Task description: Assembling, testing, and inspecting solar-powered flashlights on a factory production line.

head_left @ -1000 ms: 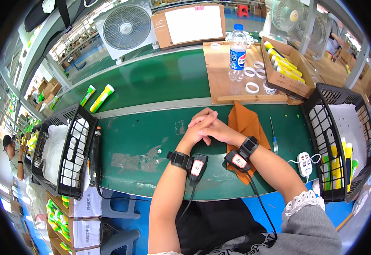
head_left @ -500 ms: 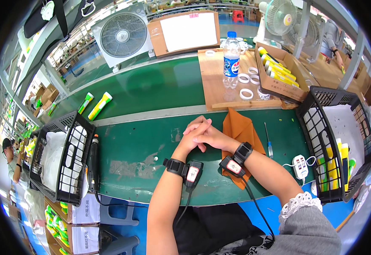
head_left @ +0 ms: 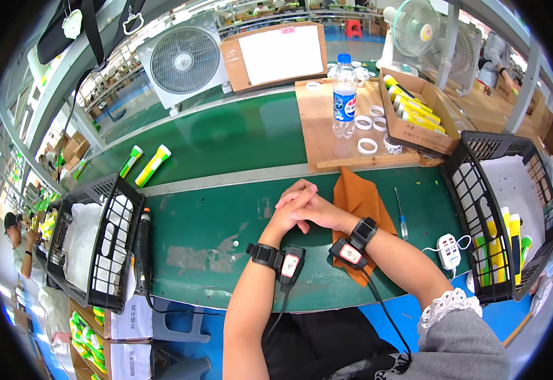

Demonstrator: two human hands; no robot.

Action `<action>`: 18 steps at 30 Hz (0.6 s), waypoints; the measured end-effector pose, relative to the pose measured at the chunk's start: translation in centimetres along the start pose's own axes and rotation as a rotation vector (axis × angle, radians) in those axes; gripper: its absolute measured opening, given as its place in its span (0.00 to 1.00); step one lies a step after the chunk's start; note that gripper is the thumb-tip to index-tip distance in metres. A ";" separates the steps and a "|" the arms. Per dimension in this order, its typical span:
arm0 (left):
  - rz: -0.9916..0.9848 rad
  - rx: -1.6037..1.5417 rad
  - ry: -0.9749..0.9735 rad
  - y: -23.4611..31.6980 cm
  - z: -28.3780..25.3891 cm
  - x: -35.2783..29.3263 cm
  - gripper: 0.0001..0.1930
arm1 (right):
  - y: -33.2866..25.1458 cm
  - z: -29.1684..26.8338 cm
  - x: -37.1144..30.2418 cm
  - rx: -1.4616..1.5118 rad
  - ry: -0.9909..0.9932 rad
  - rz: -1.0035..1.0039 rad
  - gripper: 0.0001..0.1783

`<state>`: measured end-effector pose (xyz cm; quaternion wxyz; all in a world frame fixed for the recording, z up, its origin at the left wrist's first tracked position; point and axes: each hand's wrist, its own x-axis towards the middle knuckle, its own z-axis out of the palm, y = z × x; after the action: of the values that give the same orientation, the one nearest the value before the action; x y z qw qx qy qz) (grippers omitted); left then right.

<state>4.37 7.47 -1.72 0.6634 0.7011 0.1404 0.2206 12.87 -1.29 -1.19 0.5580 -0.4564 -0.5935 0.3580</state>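
My left hand (head_left: 285,217) and my right hand (head_left: 324,211) are clasped together above the green worktable (head_left: 194,221), fingers interlaced, with no object between them. Each wrist wears a black strap with a small cabled box. Just right of my hands, partly under my right forearm, lies a folded orange cloth (head_left: 357,196). Beyond it is a screwdriver (head_left: 403,221) with a thin shaft and blue handle. A white power strip with sockets (head_left: 447,250) sits near the right front edge.
Black baskets stand left (head_left: 102,244) and right (head_left: 495,209); the right one holds yellow-green flashlights. A dark electric screwdriver (head_left: 143,250) lies beside the left basket. Ahead are a green belt (head_left: 232,139) with two flashlights (head_left: 153,166), a bottle (head_left: 345,104), white rings (head_left: 367,146) and a cardboard box (head_left: 419,136).
The whole view has shifted slightly. My hands stay clasped in about the same place. At the far right, another person's arm has moved.
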 end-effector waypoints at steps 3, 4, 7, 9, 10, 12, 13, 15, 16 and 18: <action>0.057 0.005 0.003 0.3 0.3 -0.1 0.18 | 0.1 -0.2 0.0 0.068 -0.024 0.073 0.17; 0.060 0.006 0.004 0.4 0.3 -0.2 0.18 | 0.1 -0.2 0.0 0.092 -0.043 0.085 0.17; 0.073 0.009 0.009 0.6 0.3 -0.4 0.18 | -0.2 -0.1 -0.1 0.149 -0.058 0.105 0.16; 0.076 0.012 0.008 0.4 0.2 -0.3 0.18 | -0.5 0.0 -0.1 0.182 -0.054 0.113 0.16; 0.079 0.015 0.008 0.4 0.1 -0.3 0.18 | -0.6 0.0 -0.1 0.181 -0.062 0.124 0.16; 0.082 0.012 0.011 0.4 0.2 -0.3 0.18 | -0.6 0.0 0.0 0.179 -0.070 0.134 0.16; 0.085 0.007 0.013 0.4 0.2 -0.3 0.18 | -0.6 -0.1 0.0 0.146 -0.065 0.133 0.17; 0.085 0.014 0.014 0.4 0.2 -0.3 0.19 | -0.4 -0.1 0.0 0.112 -0.060 0.131 0.17; 0.084 0.021 0.015 0.4 0.3 -0.3 0.19 | -0.1 -0.2 0.0 0.034 -0.050 0.062 0.17; 0.082 0.035 0.020 0.4 0.2 -0.3 0.19 | -0.4 -0.3 0.0 -0.044 -0.042 -0.007 0.17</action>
<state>4.23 7.10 -1.38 0.6401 0.7155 0.1221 0.2519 13.15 -1.41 -0.81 0.5364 -0.4590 -0.6143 0.3524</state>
